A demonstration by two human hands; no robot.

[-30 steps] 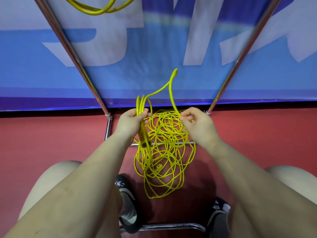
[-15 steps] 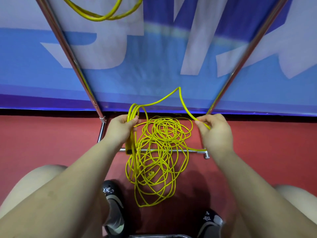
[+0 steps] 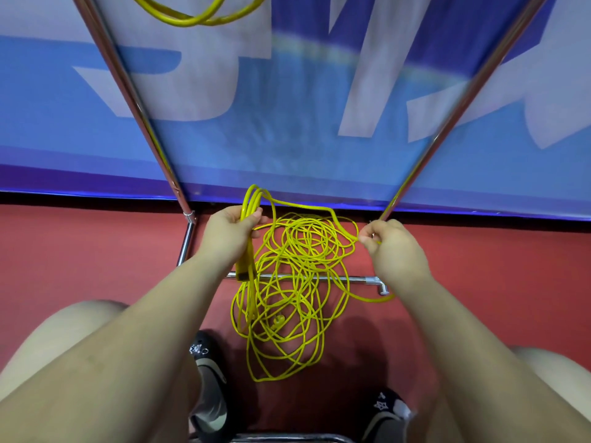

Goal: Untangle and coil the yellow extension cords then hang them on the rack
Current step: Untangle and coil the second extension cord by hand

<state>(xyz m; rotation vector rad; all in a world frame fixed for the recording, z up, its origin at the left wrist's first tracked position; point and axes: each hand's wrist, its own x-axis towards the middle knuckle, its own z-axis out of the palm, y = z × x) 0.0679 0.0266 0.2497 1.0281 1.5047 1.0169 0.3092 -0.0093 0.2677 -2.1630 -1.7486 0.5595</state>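
fingers of left hand [image 3: 227, 233] grip coiled yellow cord [image 3: 294, 282]; right hand [image 3: 395, 247] pinches 1 strand.

A red floor [image 3: 96, 266] is seen across the lower half, matte and evenly lit; a dark shadow is cast on it near the bottom centre. Behind it a blue banner [image 3: 287, 139] is stretched along the back, marked with large pale letters [image 3: 179, 78]; its lower edge is bordered by a darker violet band [image 3: 96, 180], and a thin black gap [image 3: 80, 199] is left between banner and floor; soft glare is spread over the banner's upper middle.
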